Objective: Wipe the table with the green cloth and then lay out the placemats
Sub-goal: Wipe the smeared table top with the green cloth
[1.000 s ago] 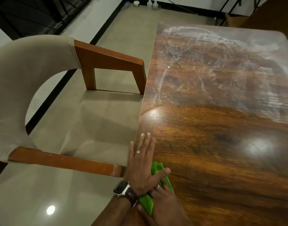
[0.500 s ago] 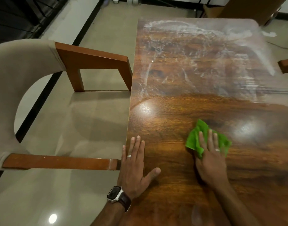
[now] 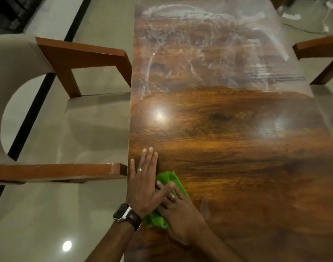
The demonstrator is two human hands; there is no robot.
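Green crumpled cloth (image 3: 171, 179) lies near the glossy brown wooden table's (image 3: 237, 148) left edge; I see my right hand (image 3: 180, 214) pressing it flat-fingered, left hand (image 3: 145, 184) flat beside it, thumb overlapping. No writing is readable on the dark wristwatch (image 3: 123, 212).

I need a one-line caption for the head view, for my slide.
Right hand presses green cloth on wooden table; left hand rests flat beside it.
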